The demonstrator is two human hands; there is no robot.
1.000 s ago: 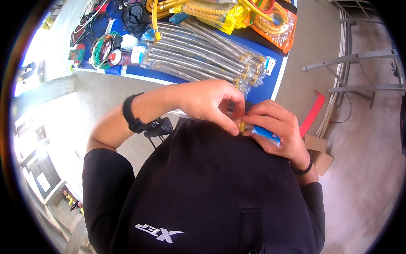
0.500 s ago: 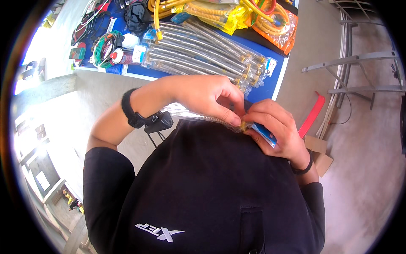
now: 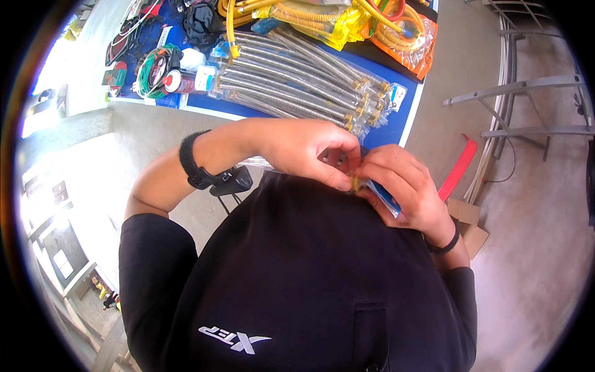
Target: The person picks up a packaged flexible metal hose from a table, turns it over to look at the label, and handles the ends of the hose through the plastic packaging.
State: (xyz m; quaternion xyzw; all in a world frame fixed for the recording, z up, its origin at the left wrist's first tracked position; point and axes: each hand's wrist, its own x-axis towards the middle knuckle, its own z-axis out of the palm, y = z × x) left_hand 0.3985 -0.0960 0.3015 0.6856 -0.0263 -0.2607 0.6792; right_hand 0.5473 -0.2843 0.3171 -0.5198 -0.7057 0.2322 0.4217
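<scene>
Close to my chest, my left hand [image 3: 313, 150] is closed, its thumb and fingers pinching the end of a corrugated metal hose by a brass-coloured fitting [image 3: 356, 183]. My right hand [image 3: 406, 186] meets it there, its fingers closed around the same end and a blue label [image 3: 385, 198] in clear plastic. Most of this hose is hidden behind my left hand and forearm. Beyond my hands, several similar metal hoses [image 3: 291, 77] in clear plastic sleeves lie side by side on a blue tabletop [image 3: 396, 127].
Yellow hoses [image 3: 297, 17] and an orange package [image 3: 414, 53] lie at the table's back. Coiled green wire [image 3: 150, 74] and a red-capped bottle [image 3: 176, 82] sit left. Metal frames [image 3: 514, 90], a red strip [image 3: 458, 167] and a cardboard box [image 3: 468, 223] are on the right.
My left hand has shifted slightly, and the hose stretch visible under my wrist before is now mostly out of sight. My right hand stays at the fitting and label.
</scene>
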